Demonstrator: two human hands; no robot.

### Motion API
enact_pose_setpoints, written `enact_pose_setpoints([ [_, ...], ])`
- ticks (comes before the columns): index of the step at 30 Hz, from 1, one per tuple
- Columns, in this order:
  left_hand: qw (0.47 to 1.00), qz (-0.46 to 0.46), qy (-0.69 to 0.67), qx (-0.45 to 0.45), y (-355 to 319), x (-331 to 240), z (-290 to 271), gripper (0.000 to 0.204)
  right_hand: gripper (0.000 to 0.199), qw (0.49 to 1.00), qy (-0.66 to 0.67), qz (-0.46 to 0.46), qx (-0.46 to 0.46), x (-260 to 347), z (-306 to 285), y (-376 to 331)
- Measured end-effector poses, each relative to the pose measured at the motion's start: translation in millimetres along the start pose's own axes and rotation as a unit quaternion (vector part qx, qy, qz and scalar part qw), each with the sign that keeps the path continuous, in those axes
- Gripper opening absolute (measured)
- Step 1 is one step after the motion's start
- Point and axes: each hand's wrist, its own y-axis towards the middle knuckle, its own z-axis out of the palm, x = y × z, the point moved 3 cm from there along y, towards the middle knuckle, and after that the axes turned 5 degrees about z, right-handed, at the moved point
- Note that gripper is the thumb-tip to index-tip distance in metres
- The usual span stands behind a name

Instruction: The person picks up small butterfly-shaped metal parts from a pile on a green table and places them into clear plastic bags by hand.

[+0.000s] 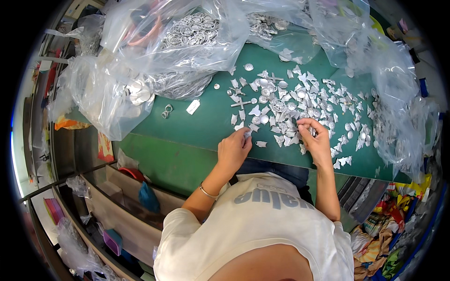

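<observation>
Head view: L hand (233,149) is at the near edge of the loose pile, thumb & fingertips drawn tog. on a small silver pc (247,134); grip nearly closed, pc showing at the tips. R hand (317,143) is at the pile's near side, further R, index & thumb bent close tog. w/ a small gap behind the tips; can't tell if anything's btwn them.

Silver pile (291,106) is spread on the green table (197,126), in front of & btwn both hands, trailing off to the R: flat winged shapes, round discs etc. Silver cross (241,104) lies on the pile's L side. Further L, well apart from the pile: white tag (192,107) & a couple of silver rings (167,111), near each other.

Clear plastic bag (229,35) at the far side has lots of ring-like metal pcs (191,30) in it. Another clear bag (403,112) sits at the table's R end. Bracelet (206,191) on L wrist. Below L: open drawer (119,220) w/ a blue bag (149,197) inside.
</observation>
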Motion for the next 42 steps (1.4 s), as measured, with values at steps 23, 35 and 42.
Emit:
enact_pose_setpoints([
  [23,0.991,0.09,-0.098,0.001,2,-29,21,0.012,0.021,0.922,-0.357,-0.12,-0.086,4,-28,2],
  [35,0.992,0.102,-0.053,0.058,10,-53,32,0.018,0.016,0.916,-0.363,-0.168,-0.038,10,-51,-3],
  [42,0.987,0.154,-0.027,0.046,28,-74,51,0.026,0.016,0.862,-0.452,-0.219,-0.072,7,-38,-13],
])
